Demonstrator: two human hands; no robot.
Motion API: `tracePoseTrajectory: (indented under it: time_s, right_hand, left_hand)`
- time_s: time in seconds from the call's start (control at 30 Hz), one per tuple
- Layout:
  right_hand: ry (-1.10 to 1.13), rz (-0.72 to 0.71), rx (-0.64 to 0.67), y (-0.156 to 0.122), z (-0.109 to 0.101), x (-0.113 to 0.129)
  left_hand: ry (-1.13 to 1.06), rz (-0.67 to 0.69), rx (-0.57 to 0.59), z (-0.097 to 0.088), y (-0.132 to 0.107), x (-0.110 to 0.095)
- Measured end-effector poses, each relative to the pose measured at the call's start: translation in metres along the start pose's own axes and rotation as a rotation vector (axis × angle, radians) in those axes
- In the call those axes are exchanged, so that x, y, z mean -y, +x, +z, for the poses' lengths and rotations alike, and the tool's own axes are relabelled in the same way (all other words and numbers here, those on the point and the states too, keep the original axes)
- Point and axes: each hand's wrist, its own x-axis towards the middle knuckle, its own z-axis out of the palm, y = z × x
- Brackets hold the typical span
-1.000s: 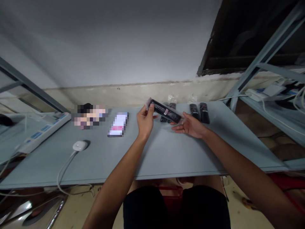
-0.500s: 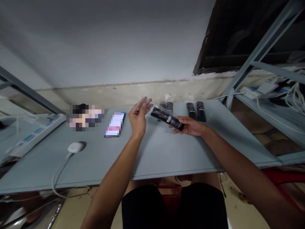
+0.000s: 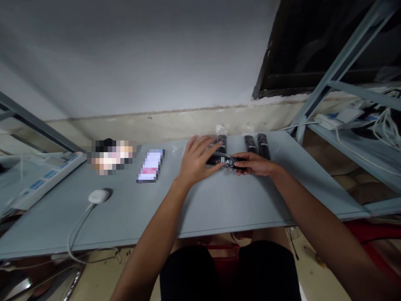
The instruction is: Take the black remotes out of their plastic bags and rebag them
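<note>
A black remote in a clear plastic bag lies low over the grey table, held between both hands. My left hand rests on its left end with fingers stretched flat over it. My right hand pinches the right end of the bag. Behind them, several more bagged black remotes lie in a row near the table's far edge, one remote just beyond my left fingers.
A phone with a lit screen lies left of my hands. A white puck with a cable sits further left, beside a power strip. A metal shelf frame with cables stands at the right. A wall rises behind the table.
The bagged remote has come down from the air to the table. My left hand let go of the bag's end and now lies flat on it. My right hand moved slightly left.
</note>
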Motion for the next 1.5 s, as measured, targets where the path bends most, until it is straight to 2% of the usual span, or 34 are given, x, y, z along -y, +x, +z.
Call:
tracePoseTrajectory:
  time_s: [0.07, 0.17, 0.27, 0.37, 0.47, 0.63, 0.7, 0.8, 0.93, 1.13, 1.23, 1.33, 1.43, 1.5]
  right_hand:
    - [-0.019, -0.002, -0.013, -0.002, 0.0, 0.002]
    - [-0.078, 0.027, -0.027, -0.005, -0.001, 0.006]
    - [-0.154, 0.053, -0.061, -0.009, -0.002, 0.011]
    - [-0.234, 0.001, -0.172, -0.013, -0.007, 0.015]
    - [-0.243, -0.144, -0.373, -0.012, -0.017, 0.015]
    - [-0.135, -0.556, -0.775, -0.001, -0.024, 0.013]
    - [-0.175, -0.66, -0.841, 0.002, -0.019, 0.013]
    - [-0.297, -0.686, -0.801, 0.004, -0.006, 0.014]
    - [-0.413, -0.607, -0.681, 0.003, 0.005, 0.009]
    - [-0.77, -0.378, -0.418, 0.003, 0.001, 0.001]
    - [-0.873, -0.412, -0.387, 0.006, 0.0, 0.001]
    - [-0.797, -0.471, -0.446, 0.008, 0.0, 0.003]
    - [-0.638, -0.444, -0.527, 0.008, 0.004, 0.006]
    - [-0.548, -0.415, -0.519, 0.008, 0.008, 0.007]
  left_hand:
    - [-0.028, 0.093, 0.21, 0.008, -0.001, -0.007]
    - [-0.032, 0.069, 0.395, 0.019, -0.005, -0.009]
    - [-0.023, 0.005, 0.453, 0.021, -0.009, -0.003]
    - [-0.041, -0.047, 0.469, 0.016, -0.01, 0.006]
    - [-0.058, -0.121, 0.479, 0.009, -0.01, 0.014]
    - [-0.096, -0.196, 0.52, 0.004, -0.011, 0.017]
    - [-0.126, -0.19, 0.536, 0.005, -0.012, 0.014]
    - [-0.173, -0.176, 0.551, 0.008, -0.012, 0.008]
    - [-0.212, -0.16, 0.534, 0.012, -0.011, 0.004]
    - [-0.225, -0.119, 0.501, 0.012, -0.012, 0.007]
    - [-0.253, -0.109, 0.496, 0.011, -0.011, 0.006]
    - [-0.309, -0.087, 0.432, 0.009, -0.009, 0.002]
    - [-0.278, -0.016, 0.273, 0.009, -0.004, -0.003]
    - [-0.194, 0.02, 0.18, 0.01, -0.001, -0.006]
